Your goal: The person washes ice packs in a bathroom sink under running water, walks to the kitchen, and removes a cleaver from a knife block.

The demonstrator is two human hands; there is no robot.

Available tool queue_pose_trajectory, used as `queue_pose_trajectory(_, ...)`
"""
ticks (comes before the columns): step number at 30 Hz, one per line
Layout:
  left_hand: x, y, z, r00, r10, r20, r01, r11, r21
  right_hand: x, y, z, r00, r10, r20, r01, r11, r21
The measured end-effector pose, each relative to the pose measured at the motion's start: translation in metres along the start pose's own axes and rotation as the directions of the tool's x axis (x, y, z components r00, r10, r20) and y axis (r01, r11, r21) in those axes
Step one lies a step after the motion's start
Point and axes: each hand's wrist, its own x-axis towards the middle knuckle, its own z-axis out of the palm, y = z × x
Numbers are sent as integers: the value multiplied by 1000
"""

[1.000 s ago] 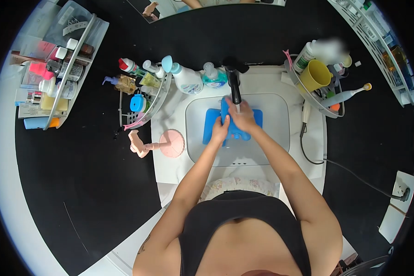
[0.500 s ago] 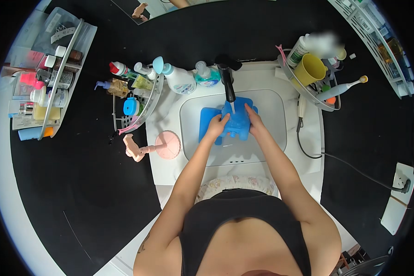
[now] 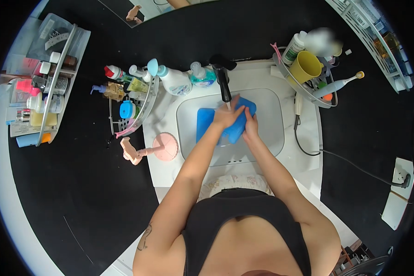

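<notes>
Water from the black faucet (image 3: 224, 87) runs down over my left hand (image 3: 225, 117), which lies on a blue plastic ice pack (image 3: 238, 130) in the sink. The fingers of that hand are stretched out and apart, somewhat smeared by motion. My right hand (image 3: 250, 127) grips the pack at its right edge, thumb on the upper face and fingers partly hidden. The pack is tilted. A second flat blue pack (image 3: 204, 124) lies to the left in the sink (image 3: 267, 149), partly covered by my left hand and wrist.
Behind the sink stand a white bottle (image 3: 177, 83) and a teal soap bottle (image 3: 202, 76). A pink stand (image 3: 165, 147) is on the left counter. Corner racks hold bottles on the left and a yellow cup (image 3: 306, 67) on the right. A cable (image 3: 303, 146) crosses the right counter.
My left hand has moved from the pack's left edge onto its upper face, with fingers spread. The pack has turned and tilted. My right hand still holds its right side, slightly lower.
</notes>
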Motion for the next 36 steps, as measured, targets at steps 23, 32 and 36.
queue_pose_trajectory(23,-48,-44,21,551,-794,256,484,54,-873,-30,11,12,675,45,736,671,-452,-588)
queue_pose_trajectory(32,-46,-12,-10,737,-532,417,652,397,-646,34,-28,1,791,575,211,-504,807,-309)
queue_pose_trajectory(36,-26,-7,-6,765,-574,292,633,753,-179,16,-9,3,955,254,151,-181,906,-384)
